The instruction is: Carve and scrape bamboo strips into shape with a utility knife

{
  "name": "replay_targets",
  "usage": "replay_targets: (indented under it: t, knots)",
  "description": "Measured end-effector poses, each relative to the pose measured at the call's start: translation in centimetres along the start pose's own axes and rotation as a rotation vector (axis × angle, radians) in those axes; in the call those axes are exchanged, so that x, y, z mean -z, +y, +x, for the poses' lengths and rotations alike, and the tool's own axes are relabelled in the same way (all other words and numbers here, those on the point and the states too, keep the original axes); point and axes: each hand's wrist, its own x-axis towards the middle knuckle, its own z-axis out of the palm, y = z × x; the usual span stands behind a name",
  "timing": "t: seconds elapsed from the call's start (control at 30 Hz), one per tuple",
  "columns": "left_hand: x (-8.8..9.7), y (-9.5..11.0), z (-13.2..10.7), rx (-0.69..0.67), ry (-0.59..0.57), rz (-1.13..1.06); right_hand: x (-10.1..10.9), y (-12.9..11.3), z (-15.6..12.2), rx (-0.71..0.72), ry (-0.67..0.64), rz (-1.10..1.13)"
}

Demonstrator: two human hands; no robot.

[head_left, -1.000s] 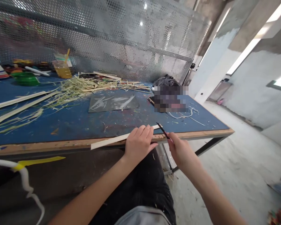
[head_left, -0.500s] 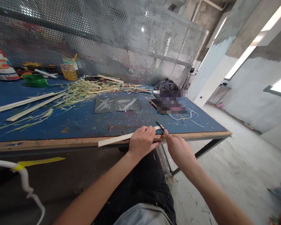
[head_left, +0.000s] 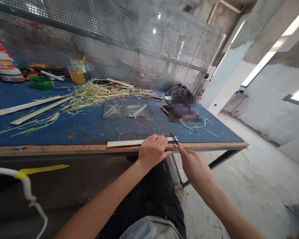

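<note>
A pale, flat strip (head_left: 124, 143), bamboo by its look, lies along the front edge of the blue table. My left hand (head_left: 153, 147) is closed over its right part and presses it against the edge. In my right hand (head_left: 193, 161) is a knife with a thin dark blade (head_left: 173, 137); its handle is hidden in my fist. The blade crosses the strip near its right end, just right of my left fingers.
Behind lie a grey sheet (head_left: 127, 109) with white streaks, a heap of shavings (head_left: 94, 91), and two pale strips (head_left: 40, 111) on the left. A cup of yellow liquid (head_left: 76, 75), a green container (head_left: 41, 83) and a phone-like object (head_left: 165, 111) stand or lie further back.
The strip has turned from a slant to nearly parallel with the table edge. My right hand and the knife have shifted slightly right and down; my left hand keeps its hold.
</note>
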Motion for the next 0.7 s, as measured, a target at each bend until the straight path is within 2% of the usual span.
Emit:
replay_targets:
  t: [0.23,0.43,0.6,0.7]
  knots:
    - [0.0,0.1,0.0,0.006,-0.008,-0.020,0.6,-0.5,0.4,-0.036,0.007,0.024]
    - [0.2,0.1,0.0,0.002,-0.031,-0.033,0.1,-0.7,-1.5,-0.055,-0.019,0.067]
    - [0.2,0.2,0.0,0.010,-0.030,-0.044,0.3,-1.0,-0.5,-0.070,0.071,0.081]
    - [0.2,0.2,0.0,0.018,-0.032,-0.031,0.2,-0.9,-1.2,-0.050,0.065,0.066]
